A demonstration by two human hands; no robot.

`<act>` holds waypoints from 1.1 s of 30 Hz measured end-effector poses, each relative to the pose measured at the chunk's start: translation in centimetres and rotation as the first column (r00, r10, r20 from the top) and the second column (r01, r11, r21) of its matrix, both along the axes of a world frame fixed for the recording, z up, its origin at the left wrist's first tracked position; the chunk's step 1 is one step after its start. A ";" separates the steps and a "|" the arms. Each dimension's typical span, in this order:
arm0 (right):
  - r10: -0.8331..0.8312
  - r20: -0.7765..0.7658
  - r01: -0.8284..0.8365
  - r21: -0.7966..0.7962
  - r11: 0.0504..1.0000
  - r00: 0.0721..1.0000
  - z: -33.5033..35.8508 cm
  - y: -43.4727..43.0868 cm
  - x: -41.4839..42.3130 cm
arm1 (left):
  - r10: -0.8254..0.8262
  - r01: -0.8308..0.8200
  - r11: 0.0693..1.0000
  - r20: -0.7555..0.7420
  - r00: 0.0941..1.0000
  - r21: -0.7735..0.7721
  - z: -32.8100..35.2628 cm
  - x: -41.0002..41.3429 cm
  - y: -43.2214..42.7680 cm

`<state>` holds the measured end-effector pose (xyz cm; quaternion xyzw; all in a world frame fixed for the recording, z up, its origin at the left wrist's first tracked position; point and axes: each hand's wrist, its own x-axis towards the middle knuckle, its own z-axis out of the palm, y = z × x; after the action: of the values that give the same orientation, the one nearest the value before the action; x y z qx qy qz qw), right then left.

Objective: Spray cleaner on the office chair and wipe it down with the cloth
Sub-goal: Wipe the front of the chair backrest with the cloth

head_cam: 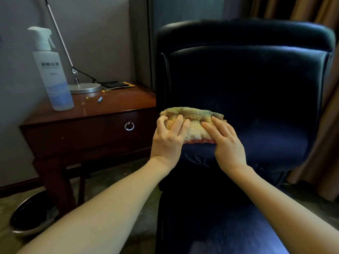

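A dark blue leather office chair faces me and fills the right half of the view. A folded yellow terry cloth with a pink edge lies against the lower backrest. My left hand grips the cloth's left end with curled fingers. My right hand presses its right end with fingers stretched over it. A white spray bottle of cleaner stands upright on the wooden side table to the left, apart from both hands.
A desk lamp base and its thin pole stand behind the bottle. A small pen cap and dark items lie on the table. A round metal bin sits on the floor at lower left. Brown curtains hang at right.
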<state>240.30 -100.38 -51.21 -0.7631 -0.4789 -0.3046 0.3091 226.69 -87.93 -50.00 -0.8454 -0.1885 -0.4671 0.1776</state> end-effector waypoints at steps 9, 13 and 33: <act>-0.025 0.113 0.026 -0.008 1.000 0.993 -6.9 -1.8 0.3 | -0.013 0.013 0.999 -0.014 1.000 0.048 -6.6 -0.5 -1.4; 0.004 0.207 0.015 -0.091 0.996 0.978 -10.9 -3.5 1.2 | -0.058 0.055 0.998 -0.099 0.993 -0.026 -12.6 -0.5 -2.3; 0.115 0.315 -0.008 -0.322 0.947 0.942 -10.7 -6.1 -1.7 | -0.151 0.066 0.967 -0.344 0.927 -0.246 -14.3 -5.8 -2.1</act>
<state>238.61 -106.49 -61.87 -0.7254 -0.5901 -0.3374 0.1081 220.91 -90.04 -64.34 -0.9406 -0.1580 -0.2885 0.0838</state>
